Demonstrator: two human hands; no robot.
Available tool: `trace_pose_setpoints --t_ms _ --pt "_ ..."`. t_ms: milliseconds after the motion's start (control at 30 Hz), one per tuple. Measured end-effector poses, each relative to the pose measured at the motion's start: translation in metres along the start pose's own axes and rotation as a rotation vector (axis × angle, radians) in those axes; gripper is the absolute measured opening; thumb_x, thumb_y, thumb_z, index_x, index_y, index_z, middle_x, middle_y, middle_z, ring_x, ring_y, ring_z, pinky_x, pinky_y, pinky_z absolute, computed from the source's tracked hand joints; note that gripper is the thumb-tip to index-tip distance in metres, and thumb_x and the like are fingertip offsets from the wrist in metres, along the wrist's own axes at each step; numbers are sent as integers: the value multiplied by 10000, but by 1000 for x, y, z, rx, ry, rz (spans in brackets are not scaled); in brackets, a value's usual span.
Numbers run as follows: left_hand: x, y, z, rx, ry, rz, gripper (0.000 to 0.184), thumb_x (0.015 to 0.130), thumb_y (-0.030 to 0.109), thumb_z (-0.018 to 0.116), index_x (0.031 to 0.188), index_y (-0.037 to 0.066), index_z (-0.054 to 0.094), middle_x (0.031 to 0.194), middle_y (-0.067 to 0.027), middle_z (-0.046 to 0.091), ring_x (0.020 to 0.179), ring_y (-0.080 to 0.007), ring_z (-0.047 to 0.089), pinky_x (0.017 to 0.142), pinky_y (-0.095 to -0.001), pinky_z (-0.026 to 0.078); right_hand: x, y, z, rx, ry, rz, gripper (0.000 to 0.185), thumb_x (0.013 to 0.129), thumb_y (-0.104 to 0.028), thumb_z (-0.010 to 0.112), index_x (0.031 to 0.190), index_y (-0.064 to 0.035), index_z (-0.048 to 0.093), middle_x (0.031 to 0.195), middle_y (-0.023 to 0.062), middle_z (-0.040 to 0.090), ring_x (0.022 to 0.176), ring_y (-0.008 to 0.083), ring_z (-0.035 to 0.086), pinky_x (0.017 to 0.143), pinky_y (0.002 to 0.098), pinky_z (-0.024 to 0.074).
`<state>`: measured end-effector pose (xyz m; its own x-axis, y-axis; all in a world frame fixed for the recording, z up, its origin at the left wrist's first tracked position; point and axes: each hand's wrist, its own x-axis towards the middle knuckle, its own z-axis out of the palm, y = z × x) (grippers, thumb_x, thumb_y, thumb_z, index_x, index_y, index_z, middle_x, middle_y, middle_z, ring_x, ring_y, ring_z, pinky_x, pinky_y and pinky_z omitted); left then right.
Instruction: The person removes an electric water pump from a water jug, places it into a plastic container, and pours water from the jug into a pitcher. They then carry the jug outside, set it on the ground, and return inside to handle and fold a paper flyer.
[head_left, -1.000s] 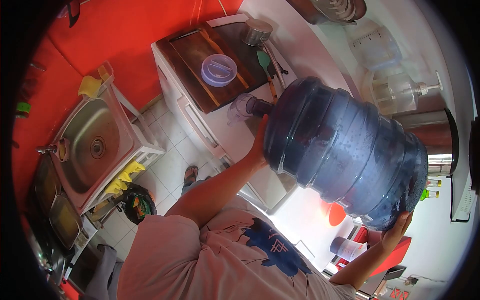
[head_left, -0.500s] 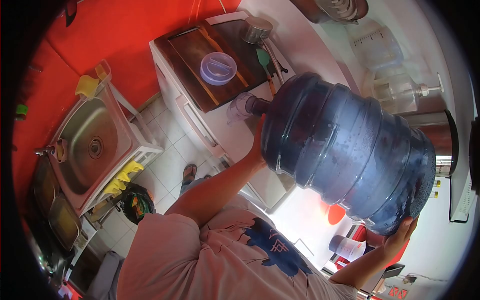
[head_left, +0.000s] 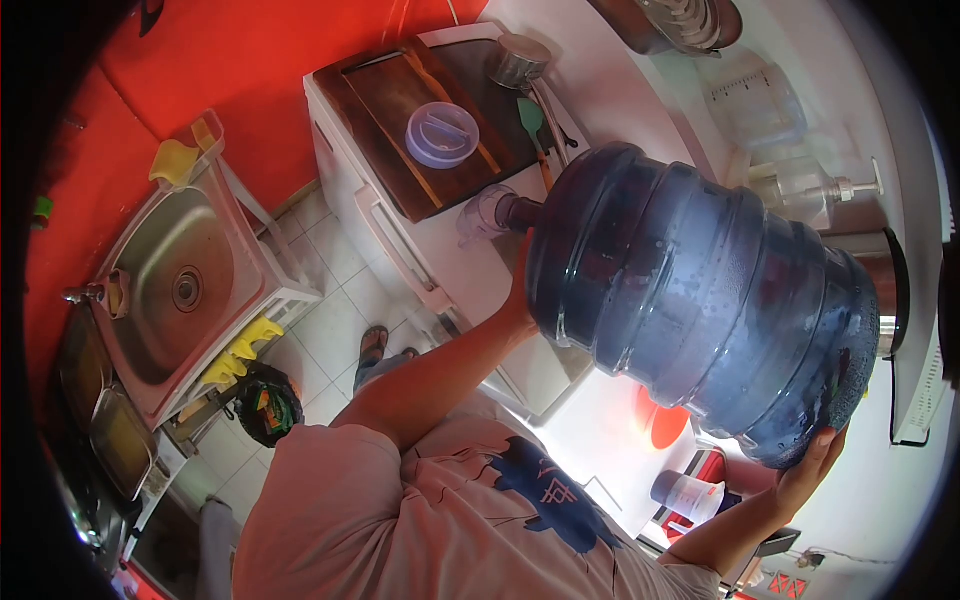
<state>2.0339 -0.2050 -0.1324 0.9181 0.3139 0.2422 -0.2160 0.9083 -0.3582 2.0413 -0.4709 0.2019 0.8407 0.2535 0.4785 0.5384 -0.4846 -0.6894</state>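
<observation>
A big blue translucent water jug [head_left: 690,300] lies tilted across my front, its neck [head_left: 520,212] pointing to the left and its base to the lower right. Droplets cling to its ribbed wall. My left hand [head_left: 520,300] supports the jug near the neck end, most of its fingers hidden behind it. Under the lower rim of the base, my right hand [head_left: 812,466] grips with its fingers curled against the plastic. At the jug's mouth is a small clear purplish plastic vessel [head_left: 484,216]; whether water is running into it I cannot tell.
A white appliance [head_left: 375,215] bears a wooden board [head_left: 390,130], a purple round container [head_left: 442,135], a metal pot [head_left: 518,62] and a green spatula [head_left: 530,115]. To the left stands a sink [head_left: 185,290] with a black-lined bin [head_left: 268,405] nearby. A pump bottle [head_left: 800,192] is at right.
The jug's base has shifted slightly right, my right hand staying on it. The rest of the view has moved a little; both holds look the same.
</observation>
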Motion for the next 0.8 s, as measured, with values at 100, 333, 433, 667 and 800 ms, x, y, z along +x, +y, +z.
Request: trace_pose_setpoints --t_ms 100,333,433,667,800 --pt "2 -1 7 135 186 45 533 997 527 369 1261 108 566 1127 -53 662 1027 -180 646 888 -344 554 4 5 -8 -4 -19 -39 795 922 -489 580 1452 39 309 1466 205 367 1328 323 396 1098 437 306" --pt "3 -1 0 158 135 32 487 999 456 400 1325 111 508 1241 -81 597 1128 -227 583 962 -398 497 1 1 -9 3 -44 -29 792 921 -483 586 1448 41 313 1453 208 382 1315 325 411 1091 436 317" --pt "4 -3 2 184 207 45 538 994 526 384 1286 105 548 1134 -47 658 1030 -169 641 894 -341 547 0 -1 -9 -20 -8 -36 790 921 -483 585 1446 41 315 1449 208 386 1313 323 413 1090 435 319" --pt "-1 -2 10 230 191 47 540 997 523 372 1301 107 532 1144 -45 654 1023 -165 643 893 -346 549 1 -12 -2 -51 -71 -77 801 916 -493 587 1443 48 318 1448 208 390 1312 322 414 1089 426 317" --pt "0 -1 11 222 172 17 542 1000 523 363 1299 104 530 1137 -45 654 1013 -163 647 889 -345 553 1 -12 -5 -50 -90 -92 807 913 -497 588 1439 53 323 1446 208 391 1307 322 419 1084 424 322"
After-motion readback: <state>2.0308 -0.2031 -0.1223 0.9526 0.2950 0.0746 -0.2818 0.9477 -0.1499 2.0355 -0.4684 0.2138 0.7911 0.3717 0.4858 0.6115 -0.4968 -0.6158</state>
